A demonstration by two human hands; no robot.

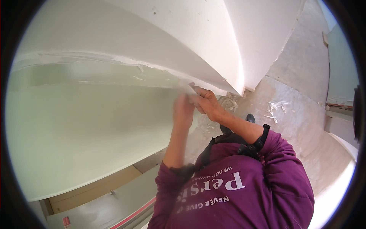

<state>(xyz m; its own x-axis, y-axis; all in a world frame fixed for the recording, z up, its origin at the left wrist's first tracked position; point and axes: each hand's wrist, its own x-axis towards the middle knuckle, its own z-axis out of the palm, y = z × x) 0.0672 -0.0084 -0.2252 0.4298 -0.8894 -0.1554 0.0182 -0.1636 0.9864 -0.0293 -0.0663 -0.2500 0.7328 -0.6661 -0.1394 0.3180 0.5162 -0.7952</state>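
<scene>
My right hand is closed, its fingers pinched on a thin white piece that looks like a strip of tape or film. Pressed close beside it, my left hand is smeared by motion, and its fingertips cannot be made out. Both hands are over the far right part of a pale green, smooth panel, near where it meets a white wall. Along that joint runs a ragged white strip with a few lifted flakes.
Crumpled white strips lie on the dusty grey floor to the right. The white wall's corner juts out just beyond my hands. Below the panel's near edge is a grey surface with a red stripe. A pale green board stands far right.
</scene>
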